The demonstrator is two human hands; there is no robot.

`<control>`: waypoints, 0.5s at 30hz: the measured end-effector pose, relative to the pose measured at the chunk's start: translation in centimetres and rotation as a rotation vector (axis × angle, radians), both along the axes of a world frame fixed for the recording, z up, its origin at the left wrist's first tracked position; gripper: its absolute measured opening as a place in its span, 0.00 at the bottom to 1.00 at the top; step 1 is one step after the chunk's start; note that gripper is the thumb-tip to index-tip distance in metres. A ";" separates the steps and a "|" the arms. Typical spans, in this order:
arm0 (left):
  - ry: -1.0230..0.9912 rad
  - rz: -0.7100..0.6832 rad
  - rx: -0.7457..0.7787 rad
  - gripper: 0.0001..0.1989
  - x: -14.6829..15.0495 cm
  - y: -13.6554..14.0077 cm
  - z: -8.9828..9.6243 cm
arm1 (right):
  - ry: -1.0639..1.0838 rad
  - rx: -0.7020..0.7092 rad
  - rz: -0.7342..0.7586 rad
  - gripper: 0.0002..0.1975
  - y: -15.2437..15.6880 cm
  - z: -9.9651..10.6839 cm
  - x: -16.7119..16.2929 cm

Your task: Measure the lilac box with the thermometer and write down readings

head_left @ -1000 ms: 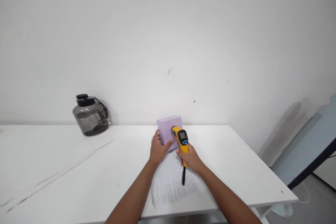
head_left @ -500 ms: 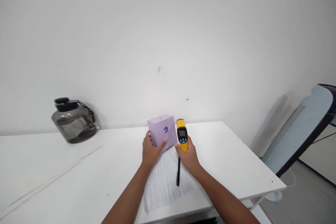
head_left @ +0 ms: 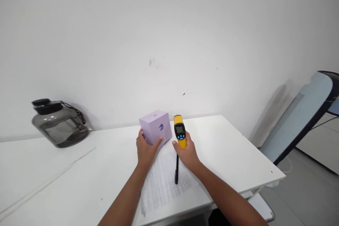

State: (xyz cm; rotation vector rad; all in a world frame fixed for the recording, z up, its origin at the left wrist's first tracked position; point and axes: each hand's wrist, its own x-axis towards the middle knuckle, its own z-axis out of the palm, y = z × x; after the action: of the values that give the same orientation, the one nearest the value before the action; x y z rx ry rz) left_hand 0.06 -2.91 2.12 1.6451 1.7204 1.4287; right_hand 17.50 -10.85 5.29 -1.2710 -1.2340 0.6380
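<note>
A lilac cardboard box (head_left: pixel 153 127) with a dark blue emblem stands at the back of the table, gripped by my left hand (head_left: pixel 146 150), its thumb across the front face. Just to the right, my right hand (head_left: pixel 188 152) is wrapped round the handle of a yellow and black infrared thermometer (head_left: pixel 180 130). Its small grey screen and blue buttons face me; the trigger side is hidden. Below the hands, a black pen (head_left: pixel 176 173) lies on a sheet of paper (head_left: pixel 161 183) covered in rows of faint print.
At the left, a large grey see-through water jug (head_left: pixel 62 127) with a black lid stands against the white wall (head_left: pixel 169 42). The white table (head_left: pixel 227 169) ends at the right, and a pale blue and black panel (head_left: pixel 299 123) leans beyond that edge.
The view has shifted, so the table's things sit further left. The lilac box has turned, showing more of its top and left side. Both hands keep their hold.
</note>
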 end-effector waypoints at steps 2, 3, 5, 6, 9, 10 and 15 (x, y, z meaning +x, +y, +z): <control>0.008 0.007 -0.029 0.56 0.0 0.0 0.1 | -0.003 0.010 0.006 0.25 0.0 0.0 0.0; 0.011 0.009 -0.034 0.56 0.0 -0.1 0.2 | -0.007 0.016 0.006 0.25 0.0 0.0 0.0; 0.011 0.007 -0.034 0.55 0.1 -0.2 0.3 | -0.018 0.025 0.001 0.25 0.0 -0.1 0.0; 0.010 0.005 -0.036 0.55 0.1 -0.2 0.4 | -0.022 0.025 0.000 0.25 0.0 -0.2 0.0; 0.003 0.001 -0.041 0.55 0.1 -0.2 0.3 | -0.031 0.024 0.000 0.25 0.1 -0.5 0.1; 0.001 0.001 -0.042 0.55 0.1 -0.2 0.3 | -0.032 0.024 0.002 0.24 0.1 -0.6 0.1; -0.014 -0.006 -0.042 0.55 0.2 -0.2 0.3 | -0.044 0.034 0.007 0.24 0.1 -0.8 0.1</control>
State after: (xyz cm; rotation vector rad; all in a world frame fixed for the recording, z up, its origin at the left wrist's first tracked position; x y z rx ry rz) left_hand 0.23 -3.15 2.46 1.6135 1.7242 1.3885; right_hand 17.61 -10.78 4.52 -1.2587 -1.2804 0.5943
